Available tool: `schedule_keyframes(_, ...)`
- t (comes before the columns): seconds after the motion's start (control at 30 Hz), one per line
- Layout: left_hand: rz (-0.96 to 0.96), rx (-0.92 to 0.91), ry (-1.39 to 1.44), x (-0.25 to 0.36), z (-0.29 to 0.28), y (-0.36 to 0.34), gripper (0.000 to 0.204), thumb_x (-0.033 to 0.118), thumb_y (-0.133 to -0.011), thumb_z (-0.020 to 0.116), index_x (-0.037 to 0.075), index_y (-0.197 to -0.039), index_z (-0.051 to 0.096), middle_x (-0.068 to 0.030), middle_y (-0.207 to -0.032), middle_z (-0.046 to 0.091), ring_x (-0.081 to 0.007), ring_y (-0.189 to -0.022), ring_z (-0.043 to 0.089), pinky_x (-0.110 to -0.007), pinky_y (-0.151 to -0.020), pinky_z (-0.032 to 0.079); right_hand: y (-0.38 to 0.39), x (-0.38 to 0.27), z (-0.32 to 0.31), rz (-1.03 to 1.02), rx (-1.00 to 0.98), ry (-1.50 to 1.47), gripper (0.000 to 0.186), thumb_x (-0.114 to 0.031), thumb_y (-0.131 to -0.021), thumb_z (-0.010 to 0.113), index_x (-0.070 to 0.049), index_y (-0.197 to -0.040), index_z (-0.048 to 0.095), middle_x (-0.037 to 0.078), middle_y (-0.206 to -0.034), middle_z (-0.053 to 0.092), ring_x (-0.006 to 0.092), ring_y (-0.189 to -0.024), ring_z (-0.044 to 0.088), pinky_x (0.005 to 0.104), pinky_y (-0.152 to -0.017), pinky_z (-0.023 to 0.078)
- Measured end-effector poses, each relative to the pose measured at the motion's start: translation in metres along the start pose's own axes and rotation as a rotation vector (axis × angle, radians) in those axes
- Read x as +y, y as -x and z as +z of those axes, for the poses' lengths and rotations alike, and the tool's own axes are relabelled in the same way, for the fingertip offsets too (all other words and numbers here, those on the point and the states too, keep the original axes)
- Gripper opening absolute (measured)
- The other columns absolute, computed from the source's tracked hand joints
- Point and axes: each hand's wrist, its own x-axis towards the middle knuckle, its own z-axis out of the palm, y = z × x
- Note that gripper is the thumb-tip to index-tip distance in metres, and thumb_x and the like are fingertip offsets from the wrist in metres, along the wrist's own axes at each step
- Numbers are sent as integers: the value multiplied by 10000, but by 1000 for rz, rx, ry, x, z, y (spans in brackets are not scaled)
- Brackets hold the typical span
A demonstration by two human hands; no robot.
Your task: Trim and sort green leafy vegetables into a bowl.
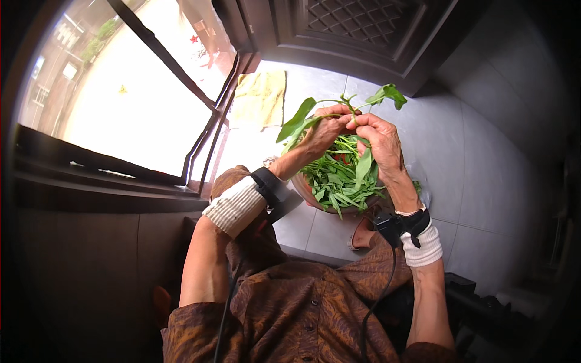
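Observation:
Both hands meet above a round basin (305,190) piled with cut leafy greens (340,181). Between them is a leafy green stem (350,101), probably water spinach, with broad leaves sticking out to the left and upper right. My left hand (325,130) is closed round the stem, a large leaf hanging beside its wrist. Thumb and fingers of my right hand (380,142) pinch the same stem at a joint, and one long leaf dangles below them. The hands nearly touch. A bit of red shows among the greens, too covered to name.
At the upper left, a glass door (216,115) in a dark frame lets in bright light. A yellow cloth (260,100) lies on the grey tiled floor (490,163) beyond the basin. A dark panelled door (363,36) stands at the back. Clear plastic (423,187) lies right of the basin.

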Motion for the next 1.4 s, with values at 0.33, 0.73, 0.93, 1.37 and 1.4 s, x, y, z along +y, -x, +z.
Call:
schedule_keyframes(0.33,-39,-10,38,-3,-1,0,228,118,-867,538,-41,-1028,565,-79,-926,617,-130,-795,579,-248,-706,474,8,-6,2,1,-81,-111,175,-31,-797,482,8,-913,608,2,-681,546,60,-487,454,196,-466,394)
schedule_keyframes(0.73,367,9,-589,-10,-17,-5,290,222,-871,543,-28,-1002,609,-170,-1027,585,-216,-858,596,-308,-763,484,7,0,11,143,-73,-325,292,-321,-870,573,-35,-902,623,-45,-575,372,72,-474,404,222,-430,358)
schedule_keyframes(0.93,77,42,-391,-15,-12,-8,257,130,-860,556,-76,-1013,568,-124,-854,636,-132,-788,575,-259,-706,479,6,-5,4,140,56,-195,245,-281,-854,575,-39,-828,603,-28,-603,413,65,-463,421,185,-417,380)
schedule_keyframes(1.37,328,-102,-731,-14,-15,-8,202,129,-863,534,-50,-946,582,-93,-808,623,-125,-703,565,-259,-629,471,8,-4,6,183,30,-265,188,-226,-859,580,-46,-802,577,17,-702,555,75,-586,508,199,-489,379)
schedule_keyframes(1.4,40,-32,-481,-10,-11,-6,207,130,-864,536,-48,-957,586,-87,-797,625,-115,-698,554,-255,-625,467,8,-3,4,185,19,-243,181,-225,-855,584,-51,-806,570,18,-694,558,75,-600,513,202,-498,380)
